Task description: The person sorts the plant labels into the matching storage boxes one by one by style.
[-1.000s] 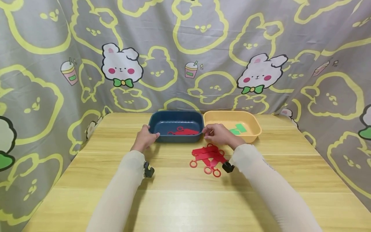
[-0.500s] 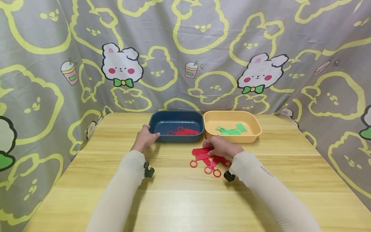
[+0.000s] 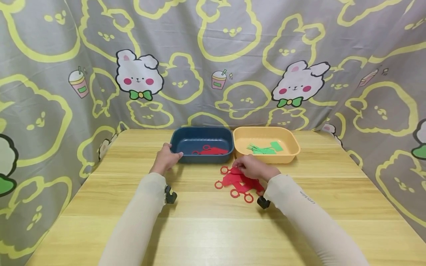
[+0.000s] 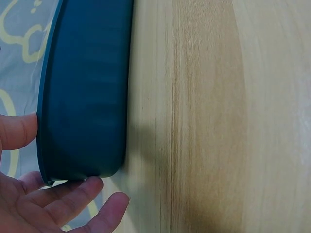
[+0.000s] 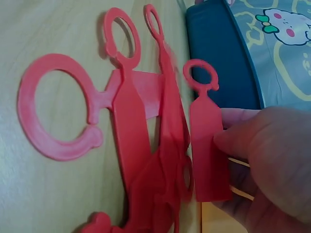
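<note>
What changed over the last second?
The right hand drew back from the yellow rectangular plastic tray and now pinches a flat red ring-ended tag; other red tags shifted slightly left. The left hand still holds the blue rectangular plastic tray; neither tray moved.

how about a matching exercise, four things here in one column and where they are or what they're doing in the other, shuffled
Column one
1. left hand
2. right hand
3. green pieces
4. red pile

Column two
A. inside the yellow tray
B. holding one end of the blue tray
C. lying on the table
D. pinching a red tag

Right pairs: 1-B, 2-D, 3-A, 4-C
</note>
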A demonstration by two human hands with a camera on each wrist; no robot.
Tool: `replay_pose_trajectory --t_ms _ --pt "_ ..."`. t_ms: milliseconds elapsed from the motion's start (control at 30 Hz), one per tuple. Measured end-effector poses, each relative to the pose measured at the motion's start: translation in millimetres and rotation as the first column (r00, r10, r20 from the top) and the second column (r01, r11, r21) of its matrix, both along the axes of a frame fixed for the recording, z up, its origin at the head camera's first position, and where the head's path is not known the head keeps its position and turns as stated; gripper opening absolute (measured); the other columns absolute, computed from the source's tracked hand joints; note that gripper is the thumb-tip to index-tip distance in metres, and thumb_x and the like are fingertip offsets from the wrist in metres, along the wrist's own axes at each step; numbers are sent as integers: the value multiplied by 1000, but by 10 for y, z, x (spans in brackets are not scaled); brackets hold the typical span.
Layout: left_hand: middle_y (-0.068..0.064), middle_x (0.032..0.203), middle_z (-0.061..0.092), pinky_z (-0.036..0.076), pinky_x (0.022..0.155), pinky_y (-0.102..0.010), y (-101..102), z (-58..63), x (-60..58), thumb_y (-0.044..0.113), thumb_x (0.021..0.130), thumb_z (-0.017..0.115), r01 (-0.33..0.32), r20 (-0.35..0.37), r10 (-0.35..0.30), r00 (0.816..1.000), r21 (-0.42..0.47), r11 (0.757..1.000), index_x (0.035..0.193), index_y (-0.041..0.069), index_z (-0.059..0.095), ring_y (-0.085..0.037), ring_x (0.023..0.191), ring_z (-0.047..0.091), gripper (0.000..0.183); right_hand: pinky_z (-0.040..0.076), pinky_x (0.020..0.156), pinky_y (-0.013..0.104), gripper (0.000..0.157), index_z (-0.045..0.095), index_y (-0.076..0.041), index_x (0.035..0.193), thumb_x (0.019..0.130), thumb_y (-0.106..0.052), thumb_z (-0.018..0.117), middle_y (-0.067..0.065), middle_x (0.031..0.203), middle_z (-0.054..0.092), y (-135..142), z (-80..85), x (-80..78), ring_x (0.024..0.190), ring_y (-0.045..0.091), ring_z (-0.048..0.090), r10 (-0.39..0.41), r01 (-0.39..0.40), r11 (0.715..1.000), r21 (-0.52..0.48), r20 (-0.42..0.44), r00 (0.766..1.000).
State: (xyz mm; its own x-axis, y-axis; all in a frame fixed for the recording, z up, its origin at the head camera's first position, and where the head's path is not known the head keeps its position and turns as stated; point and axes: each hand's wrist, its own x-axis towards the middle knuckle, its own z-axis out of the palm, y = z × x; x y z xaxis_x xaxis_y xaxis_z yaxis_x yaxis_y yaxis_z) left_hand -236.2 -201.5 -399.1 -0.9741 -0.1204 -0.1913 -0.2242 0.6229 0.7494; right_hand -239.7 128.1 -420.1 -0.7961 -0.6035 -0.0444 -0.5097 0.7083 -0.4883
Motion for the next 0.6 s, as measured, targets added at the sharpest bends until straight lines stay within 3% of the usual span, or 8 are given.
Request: replay_pose_trajectory --t_ms 367,600 --pt "-31 147 31 54 71 -44 -8 -16 5 27 96 59 -7 0 7 1000 24 1000 150 0 20 -39 123 45 72 52 74 27 22 71 -7 108 87 -1 69 1 96 68 15 47 -17 81 16 59 -8 8 998 -55 -4 1000" --pt "-31 147 31 54 71 -44 -11 -26 -2 27 96 59 -2 -1 2 1000 16 1000 150 0 20 -39 122 45 72 52 77 30 22 69 -7 107 87 0 68 0 92 65 12 112 -17 83 17 58 -41 42 997 -68 8 999"
